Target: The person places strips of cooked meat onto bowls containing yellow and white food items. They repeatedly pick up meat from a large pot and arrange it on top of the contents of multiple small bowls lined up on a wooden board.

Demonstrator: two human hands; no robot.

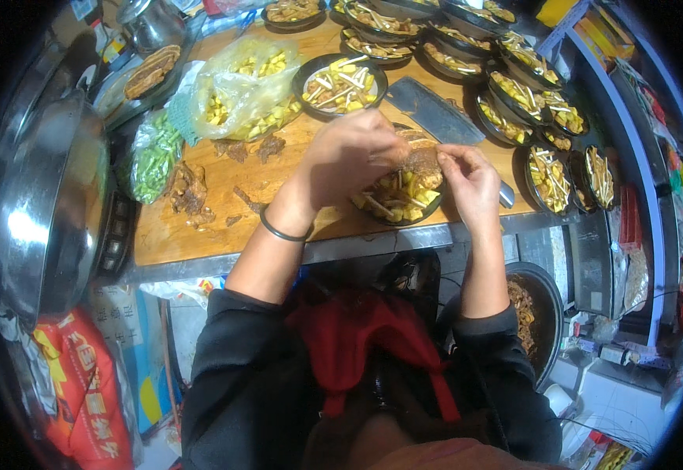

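Observation:
Over a dark bowl (pixel 429 211) of yellow cubes and pale strips, both my hands hold a piece of brown cooked meat (pixel 419 160) between them. My left hand (pixel 357 153) is closed at the meat's left side, with a dark band round that wrist. Thumb and fingers of my right hand (pixel 470 176) pinch the meat's right edge. Scraps of brown meat (pixel 189 188) lie on the wooden board to the left of my left arm. A cleaver (pixel 435 110) rests flat beyond my hands, its handle partly hidden behind my right hand.
A clear bag of yellow cubes (pixel 243 86) and a bag of green vegetable pieces (pixel 155 153) sit on the left of the wooden board (pixel 216 223). Another filled bowl (pixel 341 86) stands beyond. Several stacked bowls (pixel 521 94) crowd the right. A large pot (pixel 545 329) of brown food stands below.

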